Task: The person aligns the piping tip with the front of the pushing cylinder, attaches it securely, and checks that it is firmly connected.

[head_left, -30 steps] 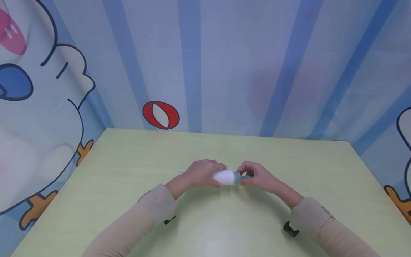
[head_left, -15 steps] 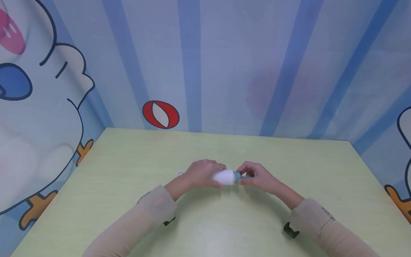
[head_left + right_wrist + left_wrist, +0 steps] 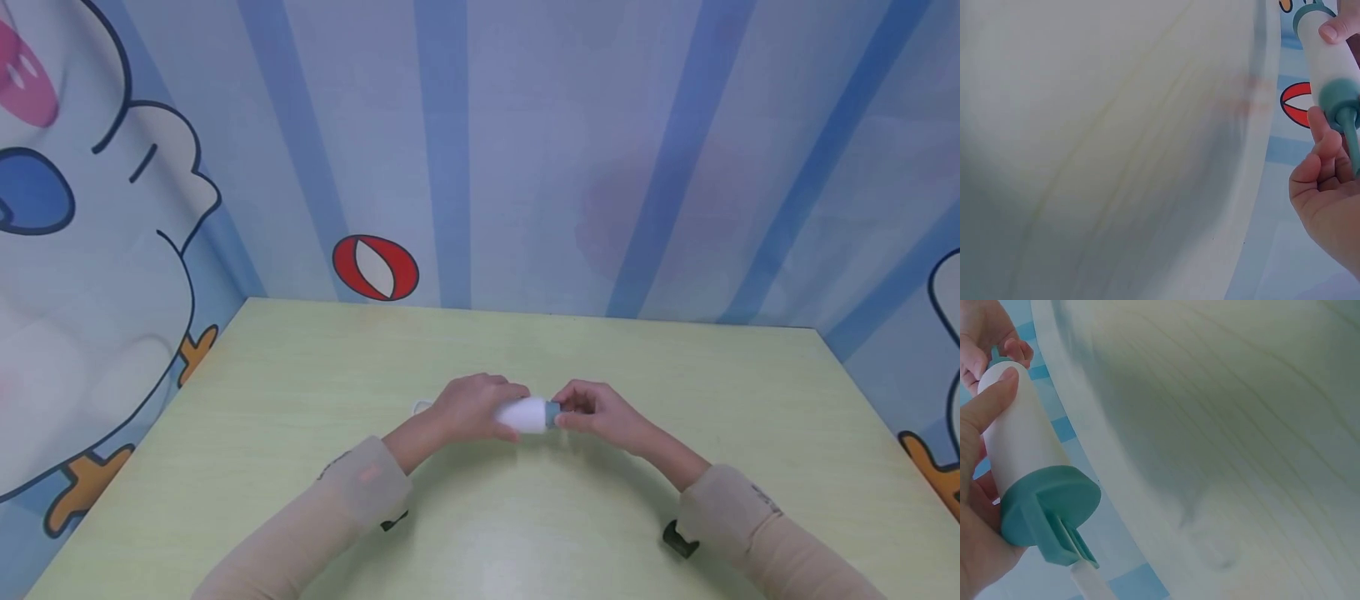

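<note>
A white cylinder [image 3: 525, 415] with teal ends is held level above the table between both hands; its exact kind cannot be told. My left hand [image 3: 468, 407] grips its body, thumb along the side. Near that hand, the teal end cap [image 3: 1050, 500] carries a forked bracket joined to a white strap [image 3: 1092, 581]. At the other end, my right hand [image 3: 607, 414] pinches the teal collar [image 3: 552, 414] with curled fingers. A thin teal stem [image 3: 1350, 137] comes out there, in the right wrist view, and runs over the right palm. Its tip is hidden.
A pale wooden table [image 3: 495, 525] lies under both hands. Behind it hangs a blue striped backdrop [image 3: 525, 167] with cartoon figures and a red and white ball print. Dark straps [image 3: 680, 539] hang below the sleeves.
The stem seen between the right fingers earlier is now hidden in the head view, and the right fingers have turned slightly at the collar. The left hand keeps its grip with hardly any movement.
</note>
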{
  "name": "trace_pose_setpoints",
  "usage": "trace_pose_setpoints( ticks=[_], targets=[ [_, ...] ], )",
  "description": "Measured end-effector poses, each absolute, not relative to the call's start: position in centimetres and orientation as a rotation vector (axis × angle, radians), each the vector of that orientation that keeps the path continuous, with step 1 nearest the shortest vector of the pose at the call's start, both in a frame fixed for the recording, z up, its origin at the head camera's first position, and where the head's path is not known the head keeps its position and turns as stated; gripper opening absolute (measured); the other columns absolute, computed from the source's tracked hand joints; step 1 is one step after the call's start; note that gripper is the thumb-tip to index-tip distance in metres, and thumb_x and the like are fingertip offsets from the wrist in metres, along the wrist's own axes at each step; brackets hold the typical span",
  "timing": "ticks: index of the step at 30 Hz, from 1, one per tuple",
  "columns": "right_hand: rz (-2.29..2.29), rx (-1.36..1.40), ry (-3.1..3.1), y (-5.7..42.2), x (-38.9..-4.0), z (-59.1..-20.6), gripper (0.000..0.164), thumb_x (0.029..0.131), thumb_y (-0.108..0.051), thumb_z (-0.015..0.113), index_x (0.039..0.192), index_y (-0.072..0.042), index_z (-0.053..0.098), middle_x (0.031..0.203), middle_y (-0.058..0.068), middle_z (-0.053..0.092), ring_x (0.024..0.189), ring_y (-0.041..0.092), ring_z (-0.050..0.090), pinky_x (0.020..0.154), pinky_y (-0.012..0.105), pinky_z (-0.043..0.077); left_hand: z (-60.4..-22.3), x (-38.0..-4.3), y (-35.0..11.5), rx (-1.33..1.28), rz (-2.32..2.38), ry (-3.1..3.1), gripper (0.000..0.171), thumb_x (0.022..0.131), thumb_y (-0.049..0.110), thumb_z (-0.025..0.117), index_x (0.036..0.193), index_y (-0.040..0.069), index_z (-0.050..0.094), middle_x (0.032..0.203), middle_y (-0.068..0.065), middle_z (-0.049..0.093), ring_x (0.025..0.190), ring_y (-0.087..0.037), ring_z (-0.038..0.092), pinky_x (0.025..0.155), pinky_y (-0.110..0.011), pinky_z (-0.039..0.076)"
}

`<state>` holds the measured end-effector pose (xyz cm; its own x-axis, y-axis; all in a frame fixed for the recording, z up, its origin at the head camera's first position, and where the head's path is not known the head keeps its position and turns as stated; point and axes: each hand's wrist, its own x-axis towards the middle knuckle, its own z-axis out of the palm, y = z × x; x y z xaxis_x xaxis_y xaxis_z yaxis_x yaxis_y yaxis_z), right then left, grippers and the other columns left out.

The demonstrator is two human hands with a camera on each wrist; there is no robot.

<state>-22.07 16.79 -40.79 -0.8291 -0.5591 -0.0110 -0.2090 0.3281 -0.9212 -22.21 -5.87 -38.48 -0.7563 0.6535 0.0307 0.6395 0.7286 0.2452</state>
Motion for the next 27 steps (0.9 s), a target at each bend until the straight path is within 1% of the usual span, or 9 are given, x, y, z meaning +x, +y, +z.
trace_pose_setpoints(
  ticks=[2,6,8,13,17,20,23,27],
  targets=[
    [-1.496,-0.684,2.251,16.83,-22.08,-40.75,0.024,0.087,-0.016,0.055,0.101,0.004,0.055,0.084,0.008,0.059,0.068,0.016,0.053,0.06,0.029,0.046,-38.59,-22.19,-5.92,1.105,0.358,2.886,0.052,0.07,0.042,0.07,0.116,0.021,0.056,0.106,0.001,0.062,0.086,-0.014,0.057,0.072,-0.031,0.047],
    [-1.479,-0.676,2.217,16.93,-22.26,-40.83,0.028,0.09,-0.02,0.05,0.104,0.004,0.053,0.086,0.021,0.062,0.068,0.023,0.054,0.06,0.031,0.046,-38.75,-22.12,-6.04,1.143,0.333,2.913,0.052,0.07,0.042,0.071,0.115,0.022,0.056,0.106,0.001,0.062,0.087,-0.015,0.057,0.071,-0.031,0.048],
    [-1.472,-0.675,2.203,16.98,-22.3,-40.83,0.03,0.091,-0.021,0.049,0.107,0.003,0.052,0.089,0.024,0.063,0.071,0.028,0.057,0.062,0.034,0.047,-38.84,-22.12,-6.1,1.151,0.331,2.922,0.052,0.07,0.042,0.071,0.115,0.023,0.056,0.107,0.001,0.062,0.088,-0.015,0.058,0.071,-0.031,0.048],
    [-1.479,-0.673,2.193,17.15,-22.19,-40.81,0.039,0.09,-0.023,0.05,0.118,0.004,0.045,0.094,0.025,0.063,0.075,0.033,0.059,0.066,0.038,0.048,-38.97,-22.17,-6.29,1.138,0.347,2.929,0.052,0.07,0.044,0.07,0.116,0.023,0.056,0.108,0.001,0.061,0.09,-0.015,0.057,0.073,-0.032,0.048],
    [-1.514,-0.659,2.208,17.21,-22.0,-41.06,0.05,0.085,-0.02,0.058,0.124,0.004,0.038,0.106,0.025,0.058,0.082,0.023,0.06,0.071,0.036,0.049,-38.94,-22.15,-6.49,1.106,0.374,2.928,0.053,0.07,0.043,0.07,0.117,0.023,0.056,0.108,0.001,0.061,0.091,-0.015,0.057,0.074,-0.033,0.048],
    [-1.543,-0.67,2.233,17.11,-21.83,-41.26,0.052,0.081,-0.015,0.063,0.123,0.002,0.038,0.109,0.022,0.055,0.085,0.015,0.058,0.071,0.031,0.049,-38.95,-22.16,-6.55,1.089,0.377,2.928,0.054,0.07,0.043,0.07,0.118,0.023,0.055,0.109,0.001,0.061,0.091,-0.015,0.057,0.075,-0.033,0.048],
    [-1.571,-0.719,2.26,16.92,-21.63,-41.39,0.043,0.079,-0.01,0.064,0.114,0.002,0.043,0.102,0.016,0.054,0.079,0.013,0.056,0.068,0.027,0.049,-38.93,-22.13,-6.53,1.079,0.393,2.913,0.054,0.071,0.043,0.07,0.118,0.023,0.055,0.11,0.001,0.061,0.092,-0.015,0.056,0.077,-0.033,0.047],
    [-1.615,-0.781,2.269,16.7,-21.41,-41.46,0.03,0.08,-0.005,0.063,0.105,0.002,0.048,0.094,0.008,0.054,0.076,0.011,0.055,0.064,0.025,0.048,-38.76,-22.0,-6.44,1.072,0.418,2.894,0.054,0.071,0.042,0.07,0.119,0.023,0.054,0.111,0.001,0.06,0.093,-0.015,0.056,0.078,-0.034,0.047]
  ],
)
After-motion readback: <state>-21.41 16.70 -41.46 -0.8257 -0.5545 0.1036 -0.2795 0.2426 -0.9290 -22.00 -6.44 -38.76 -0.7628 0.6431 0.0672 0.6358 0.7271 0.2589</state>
